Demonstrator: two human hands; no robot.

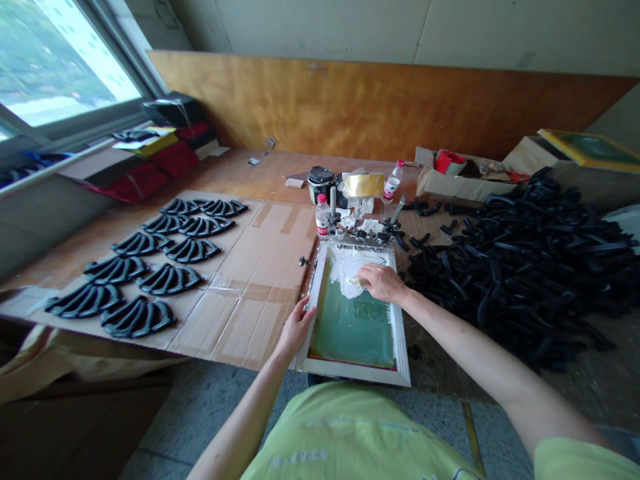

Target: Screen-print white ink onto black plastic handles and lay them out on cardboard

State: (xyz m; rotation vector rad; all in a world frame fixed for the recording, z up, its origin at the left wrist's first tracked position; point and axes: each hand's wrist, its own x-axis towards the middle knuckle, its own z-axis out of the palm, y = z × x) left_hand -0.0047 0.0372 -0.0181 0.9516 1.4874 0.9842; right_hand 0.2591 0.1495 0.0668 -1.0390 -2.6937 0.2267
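Observation:
A screen printing frame (356,383) with a pale border lies at the table's front edge, its green mesh (350,333) smeared with white ink (346,275) toward the far end. My left hand (299,325) grips the frame's left side, thumb and fingers at the border. Over the inked area, my right hand (383,283) is closed on a small pale scraper (361,281), mostly covered by the fingers. Behind the frame stands a metal clamp fixture (360,239) with upright posts, spattered with white.
On the left, several black fan-shaped racks (170,279) lie on flattened cardboard (245,287). A large heap of black parts (520,267) covers the right. Two red-capped bottles, one the nearer bottle (323,217), a dark ink tub (320,183) and yellow tape (364,185) stand behind the fixture.

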